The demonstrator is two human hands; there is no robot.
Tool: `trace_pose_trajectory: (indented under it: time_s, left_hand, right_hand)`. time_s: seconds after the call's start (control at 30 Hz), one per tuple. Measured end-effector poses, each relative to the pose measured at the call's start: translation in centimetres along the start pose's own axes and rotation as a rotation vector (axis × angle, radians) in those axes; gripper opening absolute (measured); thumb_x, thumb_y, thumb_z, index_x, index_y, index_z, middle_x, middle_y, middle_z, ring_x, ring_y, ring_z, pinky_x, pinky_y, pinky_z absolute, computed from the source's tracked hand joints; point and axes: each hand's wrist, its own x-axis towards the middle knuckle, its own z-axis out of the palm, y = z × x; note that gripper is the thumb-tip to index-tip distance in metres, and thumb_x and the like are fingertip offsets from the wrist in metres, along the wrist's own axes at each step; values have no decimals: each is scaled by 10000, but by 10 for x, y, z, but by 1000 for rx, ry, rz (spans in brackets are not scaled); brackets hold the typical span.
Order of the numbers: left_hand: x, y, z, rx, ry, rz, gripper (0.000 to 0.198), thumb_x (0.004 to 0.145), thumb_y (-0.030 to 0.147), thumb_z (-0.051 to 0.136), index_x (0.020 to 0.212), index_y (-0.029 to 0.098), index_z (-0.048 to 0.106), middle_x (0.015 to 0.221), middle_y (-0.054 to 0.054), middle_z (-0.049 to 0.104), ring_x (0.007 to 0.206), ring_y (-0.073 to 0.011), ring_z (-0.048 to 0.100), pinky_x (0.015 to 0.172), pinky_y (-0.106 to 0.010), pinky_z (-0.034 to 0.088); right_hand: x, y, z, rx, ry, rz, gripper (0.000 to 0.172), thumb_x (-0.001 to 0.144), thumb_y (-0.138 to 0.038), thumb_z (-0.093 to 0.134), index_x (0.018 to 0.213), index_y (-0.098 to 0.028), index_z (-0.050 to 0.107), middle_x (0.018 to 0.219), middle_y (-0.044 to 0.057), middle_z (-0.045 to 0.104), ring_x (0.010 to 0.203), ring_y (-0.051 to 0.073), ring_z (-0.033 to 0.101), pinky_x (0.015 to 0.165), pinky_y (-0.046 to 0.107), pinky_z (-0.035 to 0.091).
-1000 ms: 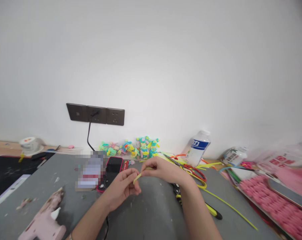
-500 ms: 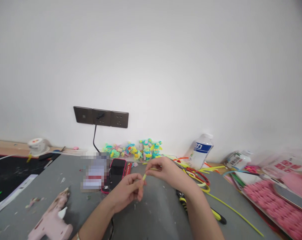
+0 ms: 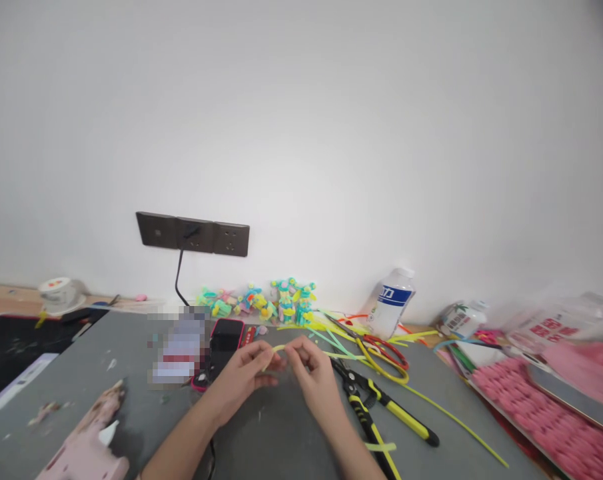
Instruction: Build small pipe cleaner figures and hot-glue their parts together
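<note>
A short yellow pipe cleaner (image 3: 278, 348) bends between my hands above the grey table (image 3: 276, 447). My left hand (image 3: 248, 370) pinches one end between thumb and fingers. The other end is in the fingertips of my right hand (image 3: 311, 370), which is close beside the left. Right of that hand lie pliers with black and yellow handles (image 3: 368, 393). Behind them are scissors with red and yellow loops (image 3: 386, 357) among loose yellow and green pipe cleaners (image 3: 454, 417).
Small colourful figures (image 3: 291, 303) line the wall. A phone (image 3: 226, 337) lies left of my hands, and a pink glue gun (image 3: 84, 443) at front left. A white bottle (image 3: 391, 303), a tipped bottle (image 3: 464, 319) and pink braided material (image 3: 526, 400) are on the right.
My right hand has come down and turned, and the pipe cleaner now bends between both hands. The pliers and scissors show more fully. The whole view has shifted slightly to the right.
</note>
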Motion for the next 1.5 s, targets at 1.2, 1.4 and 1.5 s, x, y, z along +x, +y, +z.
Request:
trace_pose_trajectory:
  time_s: [1.2,1.4,1.5]
  left_hand:
    - [5,-6,4,28,300,187,370,574,449,862,566,133,670,525,25,553,543,-90,439,559,-209,364]
    - [4,-7,7,28,321,217,380,576,447,868,559,128,662,513,30,536,524,-80,425,528,-198,349]
    - [3,-6,8,-63,260,172,369,572,432,880,575,132,665,518,36,530,510,-76,429,520,-198,366]
  right_hand:
    - [-18,4,21,301,-179,170,440,854,-604,574,706,-197,492,396,-88,449,338,65,368,405,186,260]
    - [-16,10,22,470,-259,299,512,746,-669,669,676,-204,464,353,-81,501,281,44,306,357,176,205]
    - [-15,8,17,594,-322,341,480,753,-616,708,690,-195,485,343,-104,466,287,35,264,361,178,179]
